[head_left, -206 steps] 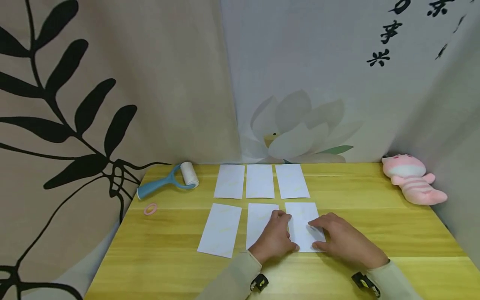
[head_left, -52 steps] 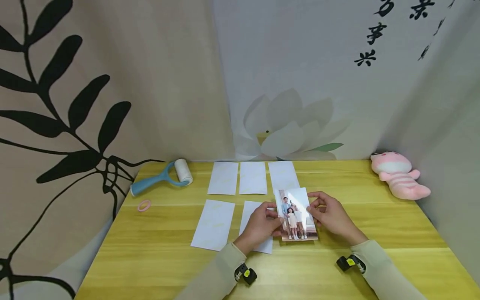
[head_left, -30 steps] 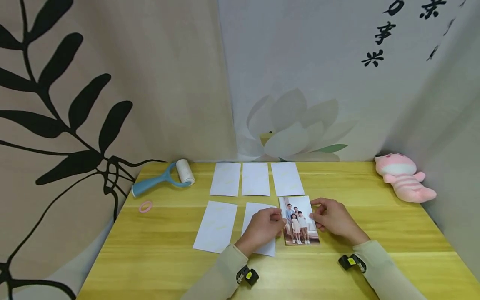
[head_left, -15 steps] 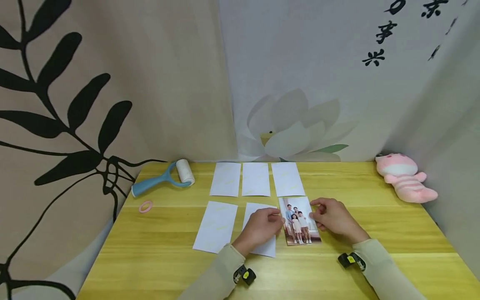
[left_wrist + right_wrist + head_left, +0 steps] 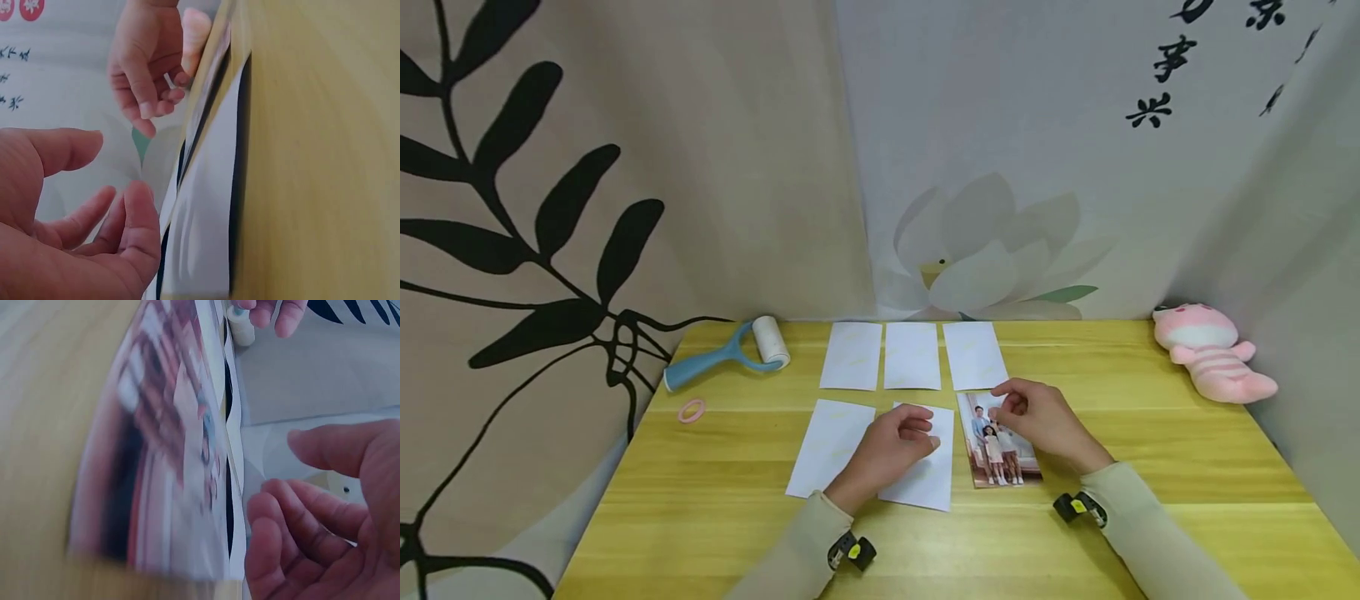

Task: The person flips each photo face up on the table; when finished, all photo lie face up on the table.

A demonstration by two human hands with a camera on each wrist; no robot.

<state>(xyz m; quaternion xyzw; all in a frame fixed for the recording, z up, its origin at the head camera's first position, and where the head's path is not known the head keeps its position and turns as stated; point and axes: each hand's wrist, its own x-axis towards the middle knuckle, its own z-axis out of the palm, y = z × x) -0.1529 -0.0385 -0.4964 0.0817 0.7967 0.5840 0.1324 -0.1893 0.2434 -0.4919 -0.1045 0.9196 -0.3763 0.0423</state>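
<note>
A photo print (image 5: 992, 468) of a family group lies picture side up at the right end of the front row. My right hand (image 5: 1047, 421) hovers over its upper right part, fingers loosely bent, holding nothing. My left hand (image 5: 887, 454) hangs above the white middle card (image 5: 931, 490) of that row and covers part of it. In the left wrist view, a gap shows between the left thumb and fingertips (image 5: 140, 203). In the right wrist view, the right thumb and fingers are likewise apart, beside the photo (image 5: 169, 506).
Another white card (image 5: 827, 454) lies front left. Three white cards, the middle one (image 5: 912, 357) among them, line the table's back edge. A blue-handled lint roller (image 5: 715, 358) and a pink ring (image 5: 691, 411) lie left. A pink plush toy (image 5: 1213, 354) sits back right.
The front right card was white side up, then raised showing its picture and laid down. Since half a second ago both hands have left its edges: left hand leftward, right hand up over it.
</note>
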